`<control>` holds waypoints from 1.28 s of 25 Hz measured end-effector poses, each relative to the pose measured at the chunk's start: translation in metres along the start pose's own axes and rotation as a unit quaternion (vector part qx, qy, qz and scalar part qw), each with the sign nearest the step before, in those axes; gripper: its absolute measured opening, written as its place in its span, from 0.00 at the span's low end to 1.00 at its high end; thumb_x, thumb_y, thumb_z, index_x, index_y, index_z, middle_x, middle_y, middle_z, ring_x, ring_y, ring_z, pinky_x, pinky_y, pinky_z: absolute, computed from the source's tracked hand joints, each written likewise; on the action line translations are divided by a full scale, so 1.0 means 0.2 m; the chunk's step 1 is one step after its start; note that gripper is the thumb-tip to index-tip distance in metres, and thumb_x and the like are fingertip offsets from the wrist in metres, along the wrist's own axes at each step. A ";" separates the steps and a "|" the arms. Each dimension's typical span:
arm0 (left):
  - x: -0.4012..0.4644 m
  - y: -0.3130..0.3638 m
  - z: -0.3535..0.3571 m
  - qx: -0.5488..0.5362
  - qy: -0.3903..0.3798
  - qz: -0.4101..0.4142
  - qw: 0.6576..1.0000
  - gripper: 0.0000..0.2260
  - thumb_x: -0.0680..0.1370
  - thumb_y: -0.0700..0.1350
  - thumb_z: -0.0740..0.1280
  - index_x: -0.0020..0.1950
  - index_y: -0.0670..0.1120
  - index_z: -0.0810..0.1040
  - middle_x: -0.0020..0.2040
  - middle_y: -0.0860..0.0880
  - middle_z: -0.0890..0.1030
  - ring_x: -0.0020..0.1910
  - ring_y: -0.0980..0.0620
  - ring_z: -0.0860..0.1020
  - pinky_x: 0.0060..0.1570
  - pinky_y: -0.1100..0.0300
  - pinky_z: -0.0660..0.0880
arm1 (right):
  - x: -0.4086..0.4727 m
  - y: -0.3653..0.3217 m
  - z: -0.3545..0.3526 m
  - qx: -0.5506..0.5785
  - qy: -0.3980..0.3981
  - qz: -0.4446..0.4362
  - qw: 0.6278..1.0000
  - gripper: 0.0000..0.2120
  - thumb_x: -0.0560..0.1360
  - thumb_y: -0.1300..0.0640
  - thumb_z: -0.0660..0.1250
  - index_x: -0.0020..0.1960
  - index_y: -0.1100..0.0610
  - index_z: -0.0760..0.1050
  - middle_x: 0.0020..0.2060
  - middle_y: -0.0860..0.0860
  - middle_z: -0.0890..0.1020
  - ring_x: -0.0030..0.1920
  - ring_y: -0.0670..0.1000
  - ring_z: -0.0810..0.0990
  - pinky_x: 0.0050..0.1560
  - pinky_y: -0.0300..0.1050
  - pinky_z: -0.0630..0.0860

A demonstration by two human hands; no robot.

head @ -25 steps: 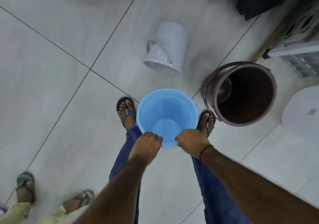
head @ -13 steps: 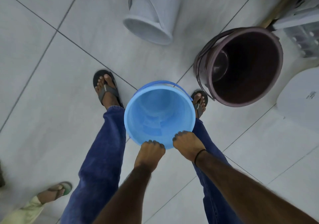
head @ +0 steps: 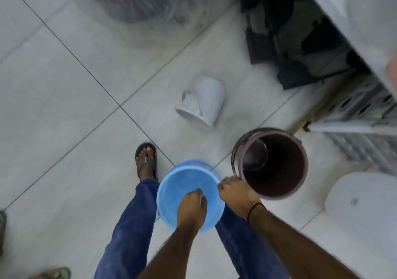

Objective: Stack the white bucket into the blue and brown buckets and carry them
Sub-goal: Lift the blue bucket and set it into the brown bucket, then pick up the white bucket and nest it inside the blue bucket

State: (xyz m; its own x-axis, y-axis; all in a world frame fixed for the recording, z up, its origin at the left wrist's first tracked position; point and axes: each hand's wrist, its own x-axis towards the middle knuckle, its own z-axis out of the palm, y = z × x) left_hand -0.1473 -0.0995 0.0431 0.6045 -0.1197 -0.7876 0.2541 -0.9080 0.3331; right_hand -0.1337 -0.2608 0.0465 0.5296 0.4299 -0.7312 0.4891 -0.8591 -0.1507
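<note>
I hold the blue bucket (head: 182, 184) upright in front of my legs. My left hand (head: 191, 208) is closed over its near rim, fingers inside. My right hand (head: 236, 192) is closed on its right rim, close to the brown bucket (head: 277, 165), which stands upright on the floor just to the right with its handle down on the left side. The white bucket (head: 204, 102) lies tipped on its side on the tiles farther ahead, mouth facing toward me, apart from both hands.
My left sandalled foot (head: 146, 160) stands on the grey tile floor (head: 64, 107). Dark items (head: 285, 42) and a perforated white rack (head: 361, 115) are at the right. A white rounded object (head: 363, 212) lies lower right. A plastic-wrapped bundle (head: 150, 3) is ahead. Another person's foot (head: 55, 274) is at the bottom left.
The view tilted up, showing more floor ahead. The blue bucket shifted right toward the brown bucket. My right hand slid along the rim to its right side; my left hand stayed on the near rim.
</note>
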 end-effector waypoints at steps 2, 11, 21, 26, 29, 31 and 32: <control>0.09 0.19 -0.12 -0.132 0.039 -0.040 0.990 0.09 0.81 0.44 0.60 0.42 0.46 0.75 0.41 0.45 0.82 0.44 0.43 0.80 0.42 0.50 0.76 | 0.04 0.21 -0.21 -0.023 0.029 0.012 0.999 0.15 0.80 0.66 0.56 0.65 0.65 0.72 0.60 0.61 0.79 0.61 0.61 0.76 0.64 0.55 0.71; 1.15 0.44 -0.14 -0.525 0.077 -0.272 0.803 0.22 0.82 0.44 0.64 0.74 0.37 0.67 0.72 0.38 0.72 0.71 0.41 0.69 0.70 0.56 0.62 | 1.20 0.65 -0.71 -0.302 0.029 -0.165 0.939 0.21 0.83 0.66 0.50 0.76 0.68 0.59 0.74 0.67 0.64 0.74 0.64 0.64 0.75 0.57 0.59; 1.42 0.33 -0.07 -0.514 0.103 -0.164 0.835 0.06 0.80 0.39 0.65 0.54 0.43 0.81 0.50 0.44 0.86 0.49 0.46 0.82 0.49 0.56 0.77 | 1.69 0.72 -0.76 -0.466 -0.080 -0.333 0.816 0.15 0.78 0.67 0.63 0.56 0.51 0.81 0.56 0.53 0.83 0.68 0.61 0.71 0.77 0.64 0.49; 1.30 0.31 -0.36 -0.327 0.123 -0.014 0.937 0.09 0.78 0.37 0.60 0.50 0.45 0.78 0.46 0.44 0.84 0.45 0.42 0.80 0.43 0.52 0.74 | 1.42 0.93 -0.96 -0.392 -0.041 -0.285 0.874 0.16 0.76 0.69 0.60 0.49 0.51 0.82 0.46 0.53 0.85 0.54 0.60 0.80 0.77 0.62 0.51; 1.24 0.24 -0.51 -0.154 0.139 0.144 0.967 0.08 0.77 0.38 0.62 0.51 0.43 0.80 0.45 0.42 0.84 0.42 0.40 0.80 0.44 0.50 0.75 | 1.25 0.97 -0.91 -0.302 -0.024 -0.203 0.931 0.15 0.75 0.69 0.61 0.48 0.54 0.82 0.47 0.54 0.85 0.50 0.59 0.81 0.69 0.55 0.68; 1.26 0.16 -0.56 0.001 0.143 0.231 0.962 0.10 0.76 0.38 0.62 0.54 0.43 0.80 0.48 0.43 0.85 0.46 0.40 0.81 0.51 0.51 0.76 | 1.16 0.96 -0.82 -0.227 -0.004 -0.139 0.964 0.13 0.75 0.68 0.61 0.48 0.55 0.81 0.47 0.54 0.84 0.49 0.59 0.81 0.58 0.53 0.76; 1.27 0.12 -0.57 0.075 0.135 0.255 0.954 0.15 0.75 0.37 0.61 0.59 0.43 0.79 0.52 0.43 0.84 0.50 0.42 0.81 0.58 0.51 0.75 | 1.14 0.94 -0.75 -0.195 0.011 -0.111 0.974 0.12 0.75 0.68 0.62 0.47 0.55 0.81 0.47 0.54 0.84 0.49 0.59 0.82 0.54 0.52 0.78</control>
State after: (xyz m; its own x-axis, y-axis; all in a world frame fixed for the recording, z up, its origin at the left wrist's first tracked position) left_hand 0.0986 -0.1060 -0.0898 0.7988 -0.4720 -0.3730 -0.2240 -0.8088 0.5438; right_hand 0.1826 -0.2822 -0.0484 0.3933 0.6023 -0.6947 0.8172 -0.5752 -0.0360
